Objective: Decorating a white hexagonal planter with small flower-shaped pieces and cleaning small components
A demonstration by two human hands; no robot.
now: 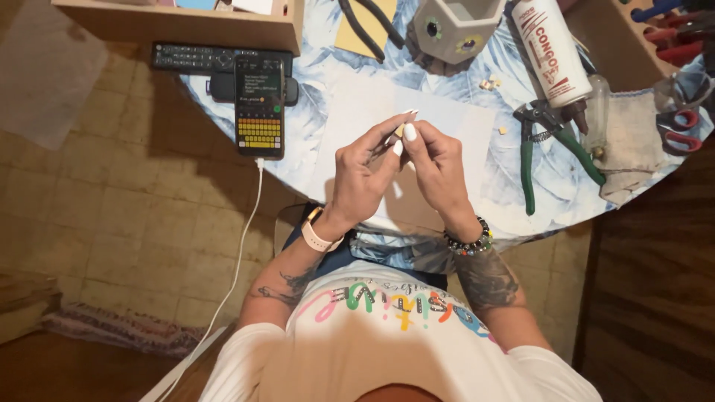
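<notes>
Head view, looking down on a round counter (477,186) covered by a blue-and-white leaf-print cloth. The left hand (363,175) and right hand (439,167) meet above a pale sheet (357,112) near the counter's 6 o'clock edge. Between their fingertips sits a small tan piece (400,131), too small to identify; a thin, pale strip seems to run from it along the left fingers. Both grips are clenched in a fine pinch on this piece, the left from 8 o'clock and the right from 4 o'clock.

Handling, judged from its size: the piece is very light, probably thin and easily bent or dropped. It is best held at its edges with fingertip pads, as the long white nails limit contact.

Surroundings: a phone (259,106) with a lit screen at 10 o'clock of the hands, its white cable (246,246) trailing toward the floor; a remote control (195,57) beyond it; green-handled pliers (551,145) at 3 o'clock; a white glue bottle (550,50) at 2 o'clock; a grey hexagonal pot (456,28) at 12 o'clock; red-handled scissors (681,128) at the far right.
</notes>
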